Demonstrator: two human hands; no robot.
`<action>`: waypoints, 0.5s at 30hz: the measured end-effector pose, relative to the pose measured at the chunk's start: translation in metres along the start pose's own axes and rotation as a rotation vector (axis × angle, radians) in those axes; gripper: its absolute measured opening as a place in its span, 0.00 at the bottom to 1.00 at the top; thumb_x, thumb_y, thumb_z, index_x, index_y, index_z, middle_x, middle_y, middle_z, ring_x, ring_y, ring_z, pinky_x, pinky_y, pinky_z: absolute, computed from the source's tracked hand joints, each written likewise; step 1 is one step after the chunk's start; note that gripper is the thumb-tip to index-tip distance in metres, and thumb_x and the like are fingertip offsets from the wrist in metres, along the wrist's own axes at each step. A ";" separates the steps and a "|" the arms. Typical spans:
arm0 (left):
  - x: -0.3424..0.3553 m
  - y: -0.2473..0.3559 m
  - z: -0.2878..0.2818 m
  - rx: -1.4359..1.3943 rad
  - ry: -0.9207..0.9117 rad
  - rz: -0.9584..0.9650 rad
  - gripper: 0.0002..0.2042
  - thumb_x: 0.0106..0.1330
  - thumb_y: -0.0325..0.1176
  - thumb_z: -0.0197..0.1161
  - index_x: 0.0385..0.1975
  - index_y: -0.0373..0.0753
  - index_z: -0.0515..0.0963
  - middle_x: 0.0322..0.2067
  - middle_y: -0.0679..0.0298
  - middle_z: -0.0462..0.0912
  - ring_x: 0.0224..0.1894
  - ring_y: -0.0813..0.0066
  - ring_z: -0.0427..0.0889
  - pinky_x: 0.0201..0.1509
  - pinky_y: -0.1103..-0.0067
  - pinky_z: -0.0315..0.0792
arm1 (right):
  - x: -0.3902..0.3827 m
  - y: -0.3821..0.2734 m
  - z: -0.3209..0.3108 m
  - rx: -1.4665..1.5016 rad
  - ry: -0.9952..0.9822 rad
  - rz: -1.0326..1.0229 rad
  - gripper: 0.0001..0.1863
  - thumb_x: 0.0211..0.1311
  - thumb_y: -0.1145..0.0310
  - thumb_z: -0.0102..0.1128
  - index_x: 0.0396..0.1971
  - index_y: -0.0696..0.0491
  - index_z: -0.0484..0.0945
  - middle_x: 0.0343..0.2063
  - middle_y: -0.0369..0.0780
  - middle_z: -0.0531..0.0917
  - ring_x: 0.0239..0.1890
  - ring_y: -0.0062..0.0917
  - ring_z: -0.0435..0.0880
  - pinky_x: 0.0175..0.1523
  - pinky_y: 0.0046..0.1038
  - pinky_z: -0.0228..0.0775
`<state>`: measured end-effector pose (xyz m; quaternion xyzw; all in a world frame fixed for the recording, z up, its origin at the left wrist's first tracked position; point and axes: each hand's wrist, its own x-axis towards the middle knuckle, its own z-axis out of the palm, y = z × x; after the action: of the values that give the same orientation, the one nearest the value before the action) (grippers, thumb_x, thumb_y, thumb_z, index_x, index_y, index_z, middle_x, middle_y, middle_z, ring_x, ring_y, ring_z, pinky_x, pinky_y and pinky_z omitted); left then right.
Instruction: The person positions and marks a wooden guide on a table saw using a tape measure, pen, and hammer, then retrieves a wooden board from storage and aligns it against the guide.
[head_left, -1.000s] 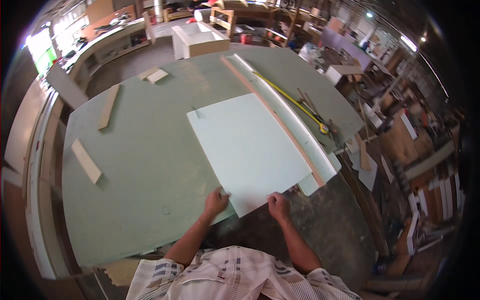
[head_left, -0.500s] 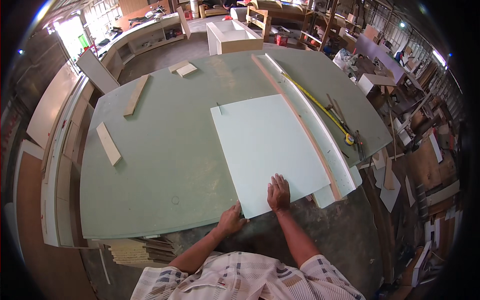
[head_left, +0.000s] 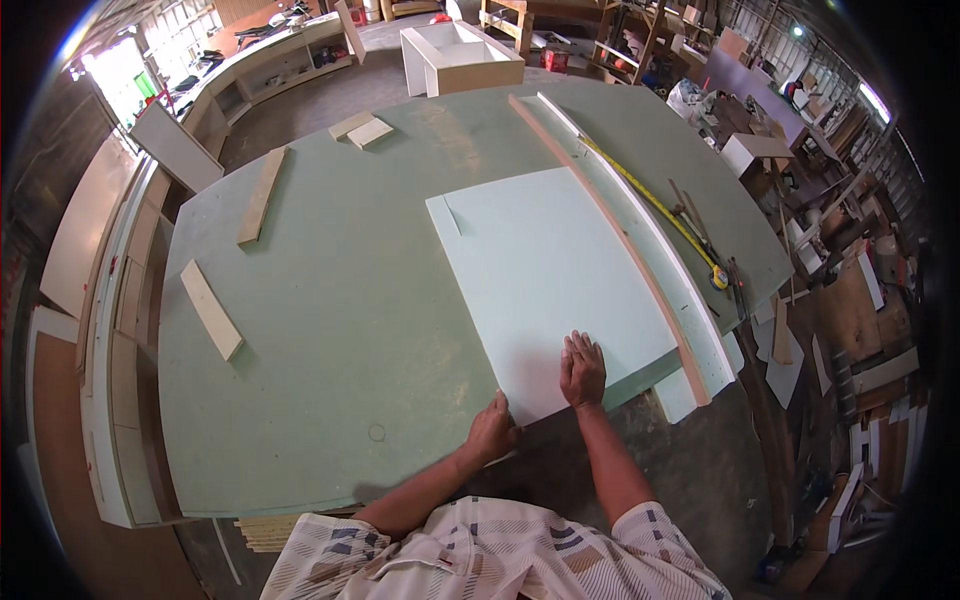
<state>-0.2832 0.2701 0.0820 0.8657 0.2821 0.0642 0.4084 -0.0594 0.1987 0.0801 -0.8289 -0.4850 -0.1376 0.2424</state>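
A pale white rectangular panel (head_left: 550, 260) lies on a large green-topped worktable (head_left: 300, 330), its right side along a brown-edged strip (head_left: 610, 220). My left hand (head_left: 493, 430) is closed at the panel's near left corner, thumb along the edge; its other fingers are partly hidden. My right hand (head_left: 582, 372) rests flat on the panel close to its near edge, fingers stretched forward. A thin dark line or sliver (head_left: 453, 215) shows at the panel's far left corner; I cannot make out which.
Beside the strip runs a white rail (head_left: 640, 185), with an extended yellow tape measure (head_left: 718, 278) and thin tools (head_left: 690, 220) to its right. Wood offcuts (head_left: 212, 310) lie on the left. A box-like cabinet (head_left: 465, 75) stands beyond the table; scrap boards (head_left: 885, 330) crowd the right.
The panel has slid slightly away from me along the strip, baring some green tabletop at its near right. Both hands have moved forward with it. The whole view has shifted a little.
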 end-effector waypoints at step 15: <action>0.080 -0.035 -0.057 -0.119 -0.004 -0.039 0.44 0.52 0.35 0.70 0.62 0.15 0.50 0.41 0.39 0.78 0.43 0.45 0.81 0.48 0.64 0.75 | 0.088 -0.015 0.058 0.041 0.011 0.007 0.19 0.69 0.63 0.45 0.49 0.56 0.80 0.55 0.45 0.78 0.60 0.41 0.74 0.66 0.45 0.59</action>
<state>-0.2512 0.3697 0.0844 0.8343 0.2941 0.0712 0.4608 -0.0296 0.3007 0.0762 -0.8247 -0.4837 -0.1312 0.2622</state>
